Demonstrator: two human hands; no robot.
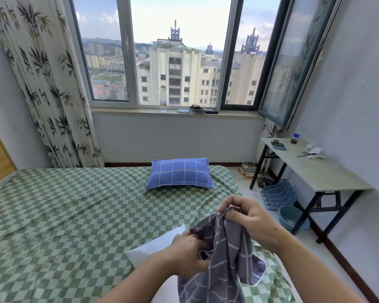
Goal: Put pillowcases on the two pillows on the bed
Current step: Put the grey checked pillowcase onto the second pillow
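Both hands hold the grey pillowcase (223, 254) bunched above the bare white pillow (153, 246) on the bed (64, 215): left hand (190, 254) grips low, right hand (247, 217) pinches its top edge. Best find the open end first (blue pillow (179, 173) looks done).

Green-checked bed (64, 215): blue pillow (179, 173) far side, bare white pillow (155, 246) near.

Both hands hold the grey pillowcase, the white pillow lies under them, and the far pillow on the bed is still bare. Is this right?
Not quite. The head view shows the far pillow already in a blue checked case. The rest stands: both hands, left and right, hold the grey pillowcase over the white pillow.
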